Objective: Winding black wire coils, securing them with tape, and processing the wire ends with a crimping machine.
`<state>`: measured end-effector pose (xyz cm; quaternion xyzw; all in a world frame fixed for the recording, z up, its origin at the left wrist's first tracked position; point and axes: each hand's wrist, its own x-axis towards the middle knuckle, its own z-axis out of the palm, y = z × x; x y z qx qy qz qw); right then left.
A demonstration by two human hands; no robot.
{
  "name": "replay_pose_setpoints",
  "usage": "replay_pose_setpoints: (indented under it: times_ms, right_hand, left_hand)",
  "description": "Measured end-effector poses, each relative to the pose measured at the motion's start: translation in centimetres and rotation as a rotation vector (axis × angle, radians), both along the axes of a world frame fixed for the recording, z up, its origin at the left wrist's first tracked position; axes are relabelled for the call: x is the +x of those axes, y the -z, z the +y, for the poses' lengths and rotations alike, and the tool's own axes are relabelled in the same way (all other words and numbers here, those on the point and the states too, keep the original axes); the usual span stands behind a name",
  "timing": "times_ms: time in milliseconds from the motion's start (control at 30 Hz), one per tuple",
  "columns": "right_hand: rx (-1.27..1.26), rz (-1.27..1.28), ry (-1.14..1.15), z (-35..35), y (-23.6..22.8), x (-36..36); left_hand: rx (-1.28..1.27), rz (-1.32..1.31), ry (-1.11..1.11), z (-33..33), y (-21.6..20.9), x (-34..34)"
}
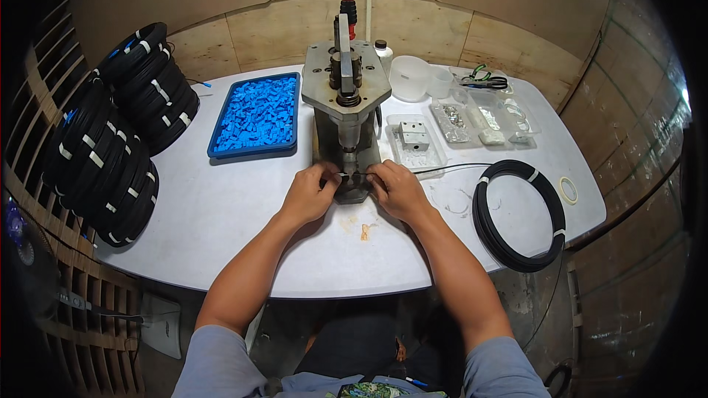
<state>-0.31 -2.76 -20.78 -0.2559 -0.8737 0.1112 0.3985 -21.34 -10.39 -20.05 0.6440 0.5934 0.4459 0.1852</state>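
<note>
A grey metal hand press [324,87] with an upright lever stands in the middle of the table. At the foot of its ram, my left hand [308,193] and my right hand [399,190] face each other from either side. Pinched in the right fingers is a thin black cable [451,169], which runs right to a taped black cable coil [483,214]. The left fingers are closed at the cable's end, by a small pale and dark bit too tiny to name. Whether that end lies in the press tooling is hidden by the fingers.
A blue tray [214,152] of small blue plastic parts lies left of the press; stacked cable coils [133,125] stand farther left. Behind right are plastic cups [410,77], clear boxes [451,121], scissors [483,82] and a metal block [414,137]. A tape roll [568,190] lies far right.
</note>
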Motion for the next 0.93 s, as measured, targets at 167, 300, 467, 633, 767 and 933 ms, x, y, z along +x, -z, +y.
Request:
replay_pose_setpoints:
  times_ms: [167, 300, 467, 633, 767, 933]
  right_hand:
    - [-0.006, -0.003, 0.01, -0.06, -0.1, 0.03]
    - [-0.008, 0.001, 0.006, 0.01, 0.01, -0.01]
    - [-0.009, -0.002, 0.005, 0.1, 0.09, 0.01]
    - [-0.025, 0.011, -0.001, 0.14, 0.12, 0.0]
    - [-0.052, 0.025, 0.005, 0.04, 0.02, -0.06]
    - [-0.071, -0.006, 0.007, 0.01, -0.02, 0.03]
  left_hand:
    - [0.016, 0.006, 0.008, -0.09, -0.15, 0.05]
    - [0.008, 0.01, 0.011, -0.06, -0.07, 0.0]
    - [-0.007, 0.004, 0.02, -0.13, -0.27, 0.06]
    - [0.001, -0.01, 0.023, -0.17, -0.32, 0.14]
    - [0.012, 0.003, 0.018, -0.1, -0.15, 0.05]
    - [-0.002, 0.024, 0.014, 0.1, 0.33, -0.23]
